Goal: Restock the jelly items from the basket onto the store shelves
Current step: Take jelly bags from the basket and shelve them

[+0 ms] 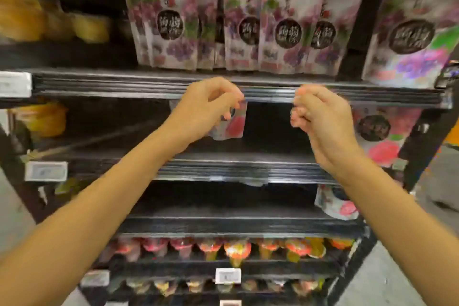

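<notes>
Head cam: left hand [211, 107] is curled at the pink jelly pouch [233, 124] over the middle shelf [223, 171], too blurry to tell if I'm pinching it. Right hand [320, 117], at its 3 o'clock, is curled on nothing. Let go crooked and the pouch probably flops over.

place: shop | signs: black shelves [223, 87] of jelly pouches [171, 25], price tags [228, 276]
</notes>
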Motion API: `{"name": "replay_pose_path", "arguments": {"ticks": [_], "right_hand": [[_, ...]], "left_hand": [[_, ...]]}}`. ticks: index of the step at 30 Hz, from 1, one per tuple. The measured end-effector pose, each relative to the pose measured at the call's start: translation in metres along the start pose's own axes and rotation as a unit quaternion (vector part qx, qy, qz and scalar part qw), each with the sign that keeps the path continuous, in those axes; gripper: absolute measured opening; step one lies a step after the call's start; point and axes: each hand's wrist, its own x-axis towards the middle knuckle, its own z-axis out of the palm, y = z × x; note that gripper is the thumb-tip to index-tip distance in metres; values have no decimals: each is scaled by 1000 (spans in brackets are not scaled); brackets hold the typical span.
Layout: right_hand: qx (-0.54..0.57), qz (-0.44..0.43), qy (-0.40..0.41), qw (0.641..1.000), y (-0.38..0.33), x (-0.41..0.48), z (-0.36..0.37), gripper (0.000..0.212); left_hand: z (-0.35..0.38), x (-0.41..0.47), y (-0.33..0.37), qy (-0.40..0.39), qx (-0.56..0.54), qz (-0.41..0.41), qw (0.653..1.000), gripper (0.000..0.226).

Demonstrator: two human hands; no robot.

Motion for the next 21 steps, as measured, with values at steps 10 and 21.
{"name": "replay_pose_path", "arguments": {"ticks": [10,21], "right_hand": [[-98,417,14,903,245,-262,83,26],[-212,621,-69,752,485,-468,93,12]], "left_hand": [[-27,-279,-250,-74,-74,-352,930,20],[46,-538,-453,-33,-117,-646,754,21]]}}
